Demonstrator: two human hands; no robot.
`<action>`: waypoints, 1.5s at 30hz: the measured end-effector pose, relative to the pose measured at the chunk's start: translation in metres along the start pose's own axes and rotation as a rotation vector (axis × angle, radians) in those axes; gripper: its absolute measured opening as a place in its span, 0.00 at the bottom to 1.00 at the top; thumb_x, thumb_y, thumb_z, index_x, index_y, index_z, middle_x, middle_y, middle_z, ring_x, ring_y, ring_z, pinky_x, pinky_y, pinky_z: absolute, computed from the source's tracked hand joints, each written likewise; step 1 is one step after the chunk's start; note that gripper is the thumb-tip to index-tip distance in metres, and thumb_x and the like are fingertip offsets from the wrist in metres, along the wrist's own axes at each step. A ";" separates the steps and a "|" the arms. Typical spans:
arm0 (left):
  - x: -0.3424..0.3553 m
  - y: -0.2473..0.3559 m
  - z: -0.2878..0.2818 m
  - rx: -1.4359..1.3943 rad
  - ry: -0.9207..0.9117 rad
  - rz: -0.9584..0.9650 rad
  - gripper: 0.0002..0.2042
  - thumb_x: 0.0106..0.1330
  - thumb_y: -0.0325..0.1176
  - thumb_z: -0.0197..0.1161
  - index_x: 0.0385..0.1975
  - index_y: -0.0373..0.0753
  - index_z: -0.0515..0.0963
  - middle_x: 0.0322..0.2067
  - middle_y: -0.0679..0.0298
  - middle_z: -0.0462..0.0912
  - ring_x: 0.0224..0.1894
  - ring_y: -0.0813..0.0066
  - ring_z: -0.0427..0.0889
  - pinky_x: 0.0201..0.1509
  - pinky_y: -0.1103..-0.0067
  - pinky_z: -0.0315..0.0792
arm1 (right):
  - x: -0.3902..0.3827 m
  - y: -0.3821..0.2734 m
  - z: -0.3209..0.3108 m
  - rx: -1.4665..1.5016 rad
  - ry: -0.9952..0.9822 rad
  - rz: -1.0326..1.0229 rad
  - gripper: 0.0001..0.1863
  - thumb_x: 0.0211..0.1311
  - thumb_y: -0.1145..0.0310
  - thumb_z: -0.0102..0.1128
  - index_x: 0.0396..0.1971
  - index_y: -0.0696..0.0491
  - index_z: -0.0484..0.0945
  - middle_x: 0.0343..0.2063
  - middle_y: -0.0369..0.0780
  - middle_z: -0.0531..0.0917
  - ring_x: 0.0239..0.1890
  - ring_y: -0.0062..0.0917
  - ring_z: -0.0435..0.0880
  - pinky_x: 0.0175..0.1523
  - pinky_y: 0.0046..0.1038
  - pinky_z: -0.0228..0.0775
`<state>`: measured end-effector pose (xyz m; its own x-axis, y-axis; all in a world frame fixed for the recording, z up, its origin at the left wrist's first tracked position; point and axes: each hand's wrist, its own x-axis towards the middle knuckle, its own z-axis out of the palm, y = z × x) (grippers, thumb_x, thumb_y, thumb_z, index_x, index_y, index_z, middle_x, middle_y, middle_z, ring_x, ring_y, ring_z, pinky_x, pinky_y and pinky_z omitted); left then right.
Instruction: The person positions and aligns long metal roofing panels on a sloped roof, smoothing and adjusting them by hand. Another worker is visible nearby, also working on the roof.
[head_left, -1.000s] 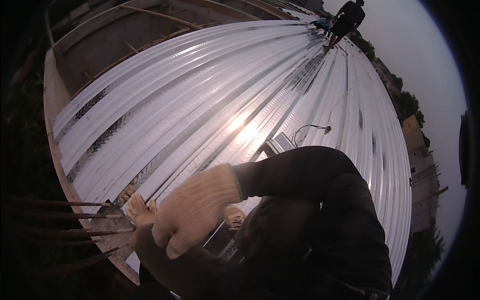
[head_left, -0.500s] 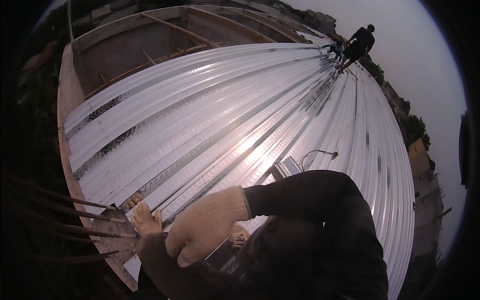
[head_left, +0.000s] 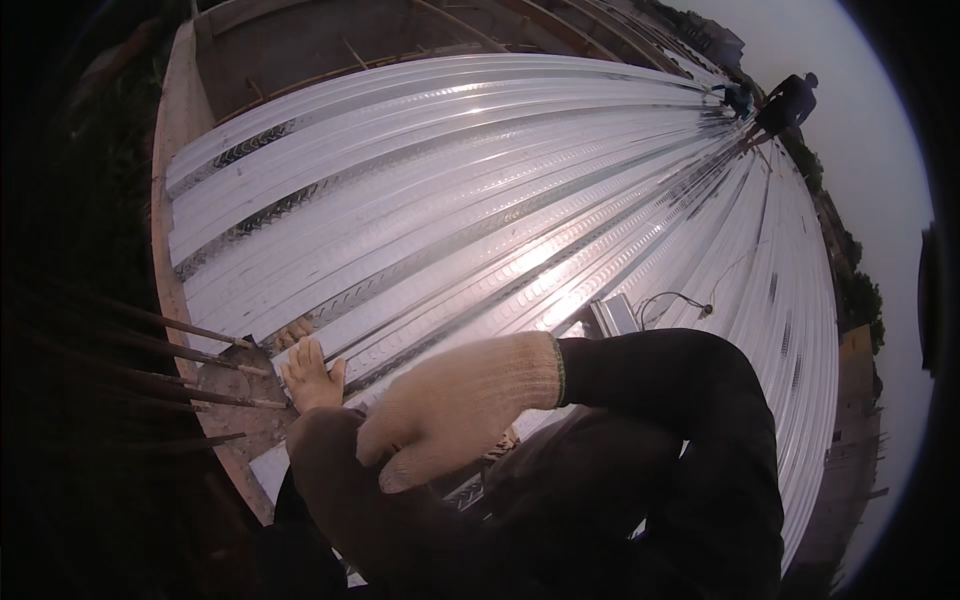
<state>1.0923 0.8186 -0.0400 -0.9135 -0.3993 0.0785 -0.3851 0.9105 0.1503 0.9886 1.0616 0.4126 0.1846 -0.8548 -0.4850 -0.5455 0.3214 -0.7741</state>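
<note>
My left hand (head_left: pixel 312 376) lies with fingers spread against the ribbed metal sheeting (head_left: pixel 400 225), near its left end. Beside its fingertips, a matching patch shows in the shiny metal, apparently a reflection. My right hand (head_left: pixel 465 405) wears a pale knitted glove with a green cuff edge. It drapes across dark clothing in front of me, thumb and fingers slightly apart, with no object seen in it. Whether that clothing is sleeve or trouser leg, I cannot tell. Beyond my right forearm sits a grey metal piece (head_left: pixel 613 315) next to a dark looped cable (head_left: pixel 675 299).
Several rusty bars (head_left: pixel 235 363) jut out by my left hand, over a rough concrete edge (head_left: pixel 165 230). Far off, one person (head_left: pixel 788 103) stands on the sheeting and another (head_left: pixel 738 98) crouches alongside. Wooden beams (head_left: pixel 460 25) cross a recess behind the sheeting.
The whole view has shifted, so most of the scene sits further right, with the far part lower and the near part higher. My hands keep much the same pose and place.
</note>
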 end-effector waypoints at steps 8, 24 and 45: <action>-0.003 0.005 -0.012 -0.024 -0.025 -0.028 0.41 0.81 0.63 0.68 0.86 0.45 0.73 0.87 0.62 0.70 0.89 0.55 0.64 0.93 0.49 0.52 | 0.002 -0.002 0.001 0.070 -0.031 0.073 0.28 0.89 0.53 0.69 0.77 0.55 0.84 0.69 0.49 0.90 0.72 0.46 0.90 0.77 0.46 0.82; -0.026 0.003 -0.004 -0.125 0.047 0.023 0.32 0.86 0.53 0.63 0.82 0.43 0.75 0.82 0.54 0.77 0.87 0.48 0.68 0.96 0.44 0.47 | 0.009 0.002 -0.013 0.006 -0.053 0.018 0.29 0.90 0.45 0.57 0.65 0.56 0.90 0.47 0.49 0.94 0.54 0.42 0.95 0.64 0.46 0.84; -0.028 0.005 -0.009 -0.100 -0.089 -0.010 0.32 0.85 0.54 0.65 0.82 0.43 0.75 0.82 0.55 0.77 0.87 0.50 0.69 0.96 0.44 0.47 | 0.016 0.002 -0.020 -0.002 -0.076 0.014 0.31 0.90 0.45 0.56 0.68 0.56 0.90 0.51 0.50 0.95 0.59 0.42 0.95 0.69 0.47 0.83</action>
<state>1.1174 0.8330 -0.0326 -0.9195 -0.3929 -0.0107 -0.3830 0.8896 0.2489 0.9742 1.0404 0.4120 0.2385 -0.8170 -0.5250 -0.5501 0.3318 -0.7664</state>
